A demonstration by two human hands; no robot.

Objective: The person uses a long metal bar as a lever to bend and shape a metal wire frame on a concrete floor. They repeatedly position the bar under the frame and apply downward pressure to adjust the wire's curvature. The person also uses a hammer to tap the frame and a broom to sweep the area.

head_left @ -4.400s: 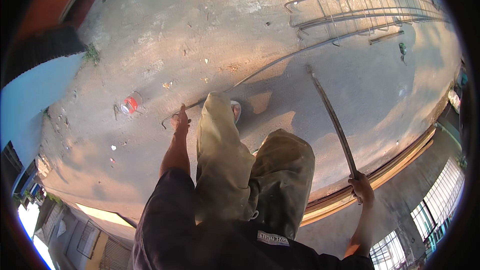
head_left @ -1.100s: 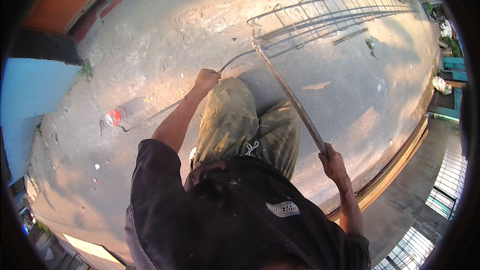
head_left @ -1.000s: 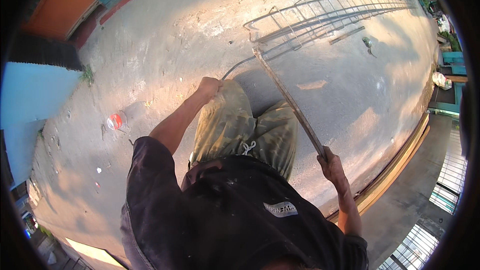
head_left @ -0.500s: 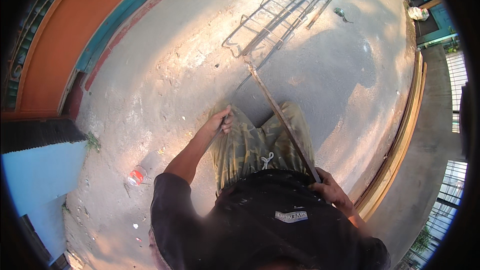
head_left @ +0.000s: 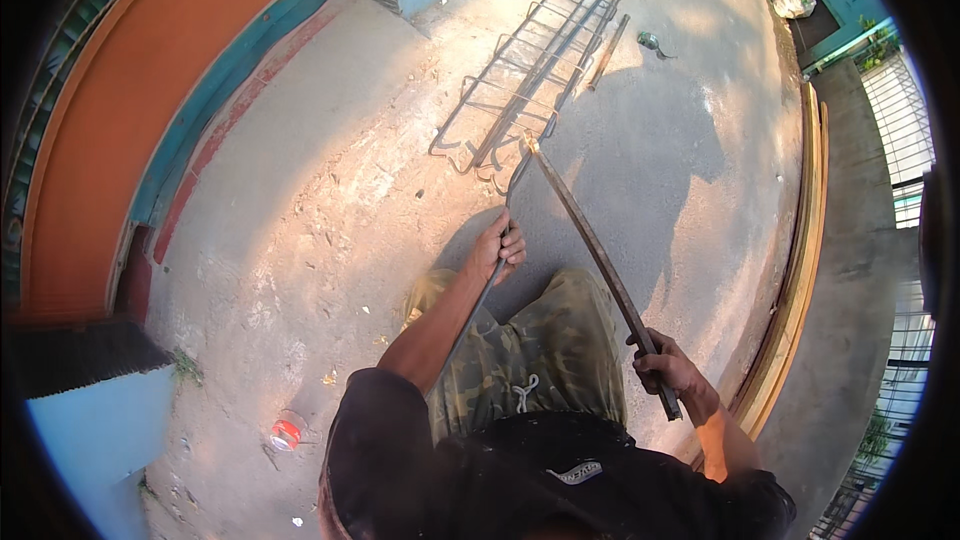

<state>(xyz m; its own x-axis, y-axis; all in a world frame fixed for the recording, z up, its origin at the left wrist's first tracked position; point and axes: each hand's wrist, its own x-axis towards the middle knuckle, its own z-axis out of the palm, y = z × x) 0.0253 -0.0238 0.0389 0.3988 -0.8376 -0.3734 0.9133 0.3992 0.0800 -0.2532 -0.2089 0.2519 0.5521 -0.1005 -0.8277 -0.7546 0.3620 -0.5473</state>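
My left hand (head_left: 499, 246) is closed around a thin steel rod (head_left: 514, 186), which runs from beside my left forearm up toward a rebar cage (head_left: 571, 32). Fingers wrapped, my right hand (head_left: 664, 364) grips a long dark metal bar (head_left: 597, 247) close to its near end. The bar slants up and leftward, and its far tip meets the rod beside the cage's near end. Whether the tip is hooked onto the rod is too small to tell. Bent hook ends of the cage lie on the ground just ahead of my left hand.
A short rusty rod (head_left: 608, 53) and a dark green roundish object (head_left: 652, 43) lie right of the cage. Long wooden planks (head_left: 790, 315) line the right side. A clear cup with a red band (head_left: 286, 432) is on the ground at left, near a blue wall (head_left: 100, 440).
My right hand has moved forward from my waist with the bar, whose near end now shows. My left hand is farther forward and right, near the cage end. The whole view has shifted.
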